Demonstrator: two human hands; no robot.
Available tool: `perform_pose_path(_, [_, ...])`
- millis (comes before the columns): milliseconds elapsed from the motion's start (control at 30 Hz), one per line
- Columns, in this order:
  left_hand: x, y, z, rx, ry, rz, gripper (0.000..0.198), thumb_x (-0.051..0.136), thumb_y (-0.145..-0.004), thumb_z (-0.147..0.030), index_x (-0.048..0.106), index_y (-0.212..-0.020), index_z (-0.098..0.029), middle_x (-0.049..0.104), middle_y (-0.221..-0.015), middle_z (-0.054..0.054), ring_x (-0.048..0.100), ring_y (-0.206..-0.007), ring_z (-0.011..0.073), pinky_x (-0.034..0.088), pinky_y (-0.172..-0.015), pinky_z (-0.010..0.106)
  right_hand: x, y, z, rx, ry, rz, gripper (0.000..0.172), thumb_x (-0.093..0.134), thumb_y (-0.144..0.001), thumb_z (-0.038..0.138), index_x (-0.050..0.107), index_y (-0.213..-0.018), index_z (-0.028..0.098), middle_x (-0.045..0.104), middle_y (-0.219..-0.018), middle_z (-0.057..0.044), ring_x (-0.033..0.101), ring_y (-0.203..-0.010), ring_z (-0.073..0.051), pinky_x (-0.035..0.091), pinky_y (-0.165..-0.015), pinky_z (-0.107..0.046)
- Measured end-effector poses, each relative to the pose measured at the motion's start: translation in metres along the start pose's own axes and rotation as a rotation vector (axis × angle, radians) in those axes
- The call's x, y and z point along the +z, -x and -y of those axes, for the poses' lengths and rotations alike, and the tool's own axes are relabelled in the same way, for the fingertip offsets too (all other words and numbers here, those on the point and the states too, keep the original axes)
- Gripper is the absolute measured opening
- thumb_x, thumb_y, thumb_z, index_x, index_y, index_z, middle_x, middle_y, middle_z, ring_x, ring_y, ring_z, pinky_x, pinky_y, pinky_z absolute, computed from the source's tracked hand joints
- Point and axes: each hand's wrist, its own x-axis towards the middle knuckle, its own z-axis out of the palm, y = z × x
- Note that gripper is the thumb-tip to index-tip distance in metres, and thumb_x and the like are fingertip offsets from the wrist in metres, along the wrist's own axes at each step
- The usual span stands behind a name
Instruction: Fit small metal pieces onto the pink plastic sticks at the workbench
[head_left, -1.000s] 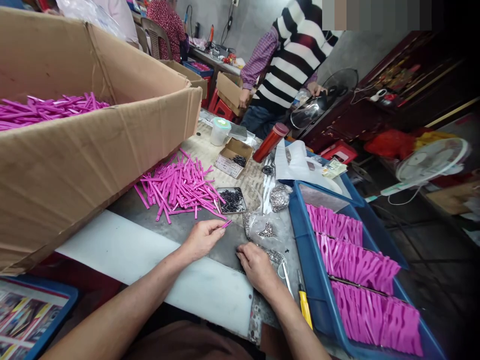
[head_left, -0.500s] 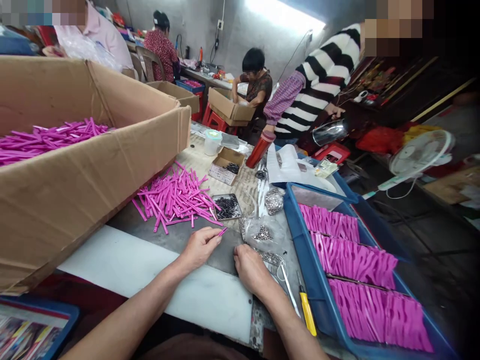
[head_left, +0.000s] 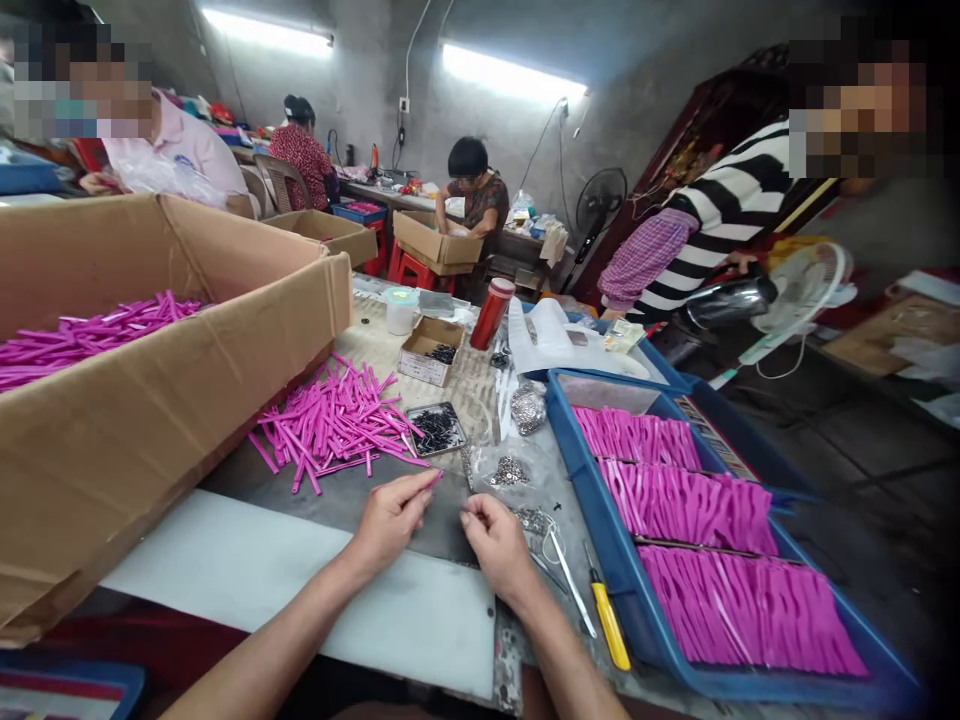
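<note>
My left hand [head_left: 391,522] is over the dark work surface, closed on a purple plastic strip [head_left: 435,480] of which only the tip shows. Beside it, my right hand [head_left: 496,545] has thumb and fingers pinched together; whatever is between them is too small to make out. A heap of loose purple strips [head_left: 330,420] lies just beyond my left hand. Behind both hands sits a small tray of black parts [head_left: 436,428]. Small metal rings or washers [head_left: 510,470] lie in a clear plastic bag past my right hand.
A large cardboard box [head_left: 187,400] with more strips stands at left. On the right, a blue crate [head_left: 622,590] holds rows of purple pieces. A yellow-handled screwdriver [head_left: 609,625] and white tweezers-like tool [head_left: 577,595] lie near my right forearm. A red flask [head_left: 492,314] stands farther back.
The view has tilted up and shifted. The person in stripes has let go of the red flask and straightened up, moving right with a metal kettle. My hands stay near each other.
</note>
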Motion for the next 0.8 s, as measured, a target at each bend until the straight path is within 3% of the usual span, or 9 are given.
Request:
perform_pose_path(133, [0.004,0.005,-0.006,0.095,0.008,0.006,0.03,0.046,-0.075,-0.022,0.061,-0.102,-0.017,0.045,-0.064,-0.001,0.039,-0.047,0.006,0.034,-0.04,0.016,0.004,0.003,0.002,0.129,-0.463,-0.105,0.014,0.049,-0.067,0.03,0.048,-0.068,0.016,0.041,-0.057,0.004,0.035,-0.051,-0.01,0.027,-0.048,-0.022])
perform_pose_path(367, [0.016,0.021,-0.017,0.087,0.047,0.017,0.029,0.047,-0.076,-0.022,0.061,-0.102,-0.018,0.05,-0.07,0.001,0.038,-0.046,0.0058,0.033,-0.04,0.017,0.013,0.009,0.017,0.249,-0.954,-0.204,0.016,0.059,-0.061,0.027,0.049,-0.065,0.016,0.04,-0.049,0.007,0.031,-0.045,-0.006,0.023,-0.045,-0.02])
perform_pose_path(800, [0.027,0.032,-0.034,0.2,-0.052,-0.007,0.026,0.047,-0.078,-0.022,0.064,-0.097,-0.018,0.06,-0.071,0.004,0.054,-0.063,0.0128,0.045,-0.058,0.022,0.014,0.016,0.028,0.274,-1.243,-0.191,0.016,0.063,-0.062,0.026,0.051,-0.063,0.015,0.043,-0.049,0.005,0.032,-0.045,-0.006,0.025,-0.046,-0.019])
